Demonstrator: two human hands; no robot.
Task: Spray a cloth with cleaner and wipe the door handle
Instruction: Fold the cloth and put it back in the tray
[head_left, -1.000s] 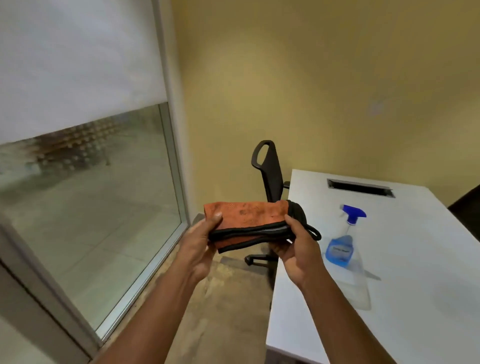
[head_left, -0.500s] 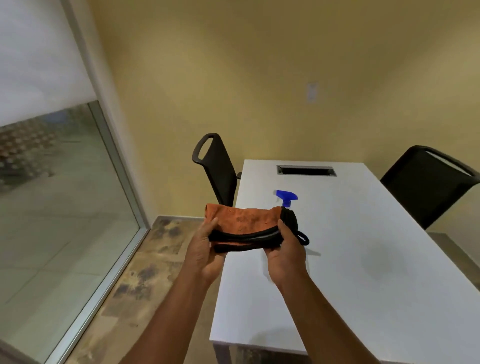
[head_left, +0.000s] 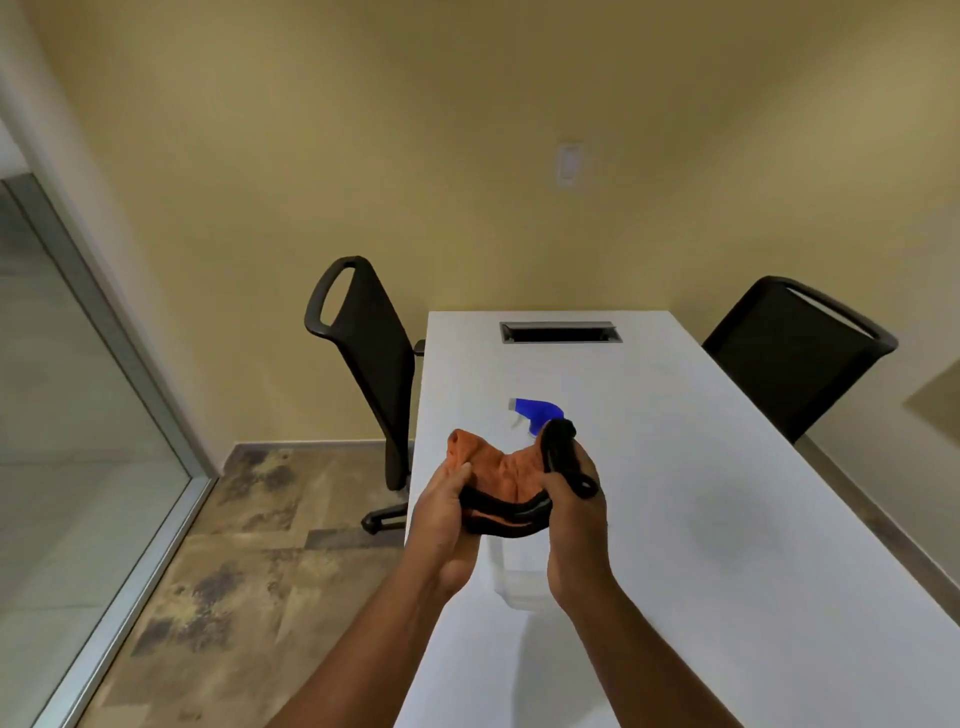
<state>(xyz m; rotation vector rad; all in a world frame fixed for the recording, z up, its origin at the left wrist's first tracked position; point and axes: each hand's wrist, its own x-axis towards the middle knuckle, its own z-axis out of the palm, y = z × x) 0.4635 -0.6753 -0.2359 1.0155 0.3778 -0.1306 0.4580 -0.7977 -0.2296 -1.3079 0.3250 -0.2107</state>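
Note:
An orange cloth with a black edge (head_left: 506, 475) is bunched between both hands above the near left part of the white table (head_left: 727, 519). My left hand (head_left: 444, 512) grips its left end and my right hand (head_left: 571, 512) grips its right end, where a black loop hangs out. The spray bottle's blue trigger head (head_left: 537, 409) shows just behind the cloth; its clear body (head_left: 519, 577) shows below my hands on the table. No door handle is in view.
A black chair (head_left: 371, 364) stands at the table's left side and another black chair (head_left: 795, 348) at its right. A cable slot (head_left: 560, 332) sits at the table's far end. A glass panel with a metal frame (head_left: 104, 332) runs along the left.
The view has swung right, from the glass panel to the table. My hands have pushed together, so the flat folded cloth now sags and bunches between them, in front of the bottle.

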